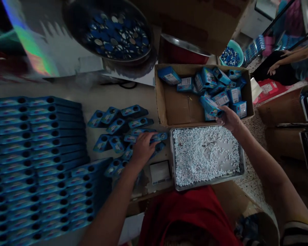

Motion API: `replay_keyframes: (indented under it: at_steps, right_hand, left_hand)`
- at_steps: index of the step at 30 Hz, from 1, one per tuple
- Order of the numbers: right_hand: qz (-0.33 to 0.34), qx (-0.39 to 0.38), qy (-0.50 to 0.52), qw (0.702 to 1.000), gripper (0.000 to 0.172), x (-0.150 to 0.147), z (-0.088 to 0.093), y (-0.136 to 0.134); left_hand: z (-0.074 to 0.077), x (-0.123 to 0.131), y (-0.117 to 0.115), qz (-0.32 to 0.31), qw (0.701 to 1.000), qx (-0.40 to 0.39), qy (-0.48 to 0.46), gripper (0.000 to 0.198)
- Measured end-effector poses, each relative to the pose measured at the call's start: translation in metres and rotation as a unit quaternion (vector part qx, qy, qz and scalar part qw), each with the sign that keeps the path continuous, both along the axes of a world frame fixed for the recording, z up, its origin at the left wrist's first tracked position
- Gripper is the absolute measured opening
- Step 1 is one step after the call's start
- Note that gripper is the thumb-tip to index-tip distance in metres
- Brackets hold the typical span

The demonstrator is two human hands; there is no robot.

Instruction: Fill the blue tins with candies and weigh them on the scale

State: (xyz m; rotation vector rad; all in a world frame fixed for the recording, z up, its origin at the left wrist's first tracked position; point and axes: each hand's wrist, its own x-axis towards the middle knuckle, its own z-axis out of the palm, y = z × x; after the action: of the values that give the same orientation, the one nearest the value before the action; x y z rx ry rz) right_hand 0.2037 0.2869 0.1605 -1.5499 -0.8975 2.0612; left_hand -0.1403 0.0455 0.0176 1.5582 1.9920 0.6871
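My left hand (pixel 143 146) lies palm down on a loose heap of flat blue cards with round holes (pixel 118 126), its fingers curled over one of them. My right hand (pixel 227 118) reaches into a cardboard box (pixel 174 109) and grips a small blue packet (pixel 209 106) at the box's near edge. More blue packets (pixel 220 87) are piled in the right half of that box. A metal tray (pixel 173 160) of several small white pellets sits just in front of the box, between my arms.
Long rows of stacked blue cards (pixel 38 160) fill the left of the table. A dark round pan of blue discs (pixel 113 30) stands at the back, beside a red bowl (pixel 179 53). Another person's arm (pixel 290 58) shows at the far right. Cardboard boxes (pixel 284 112) stand on the right.
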Motion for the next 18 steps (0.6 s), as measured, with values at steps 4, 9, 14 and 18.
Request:
replay_keyframes:
  at_steps: [4,9,14,18]
  right_hand:
    - [-0.009,-0.071,0.03,0.997,0.036,0.009,0.008,-0.053]
    - [-0.017,-0.046,-0.044,0.998,0.033,0.02,0.002,-0.152]
    - [0.103,-0.109,-0.051,0.987,0.034,0.013,-0.03,-0.245]
    - [0.185,0.057,-0.165,0.967,0.042,0.035,-0.07,-0.247]
  left_hand:
    - [-0.004,-0.007,0.015,-0.025,0.996,-0.025,0.078,0.029]
    - [0.056,0.036,-0.014,-0.068,0.995,0.006,0.073,0.057]
    - [0.075,0.129,-0.074,-0.245,0.966,-0.02,-0.083,0.077]
    - [0.026,0.163,-0.104,-0.152,0.968,-0.038,-0.198,0.061]
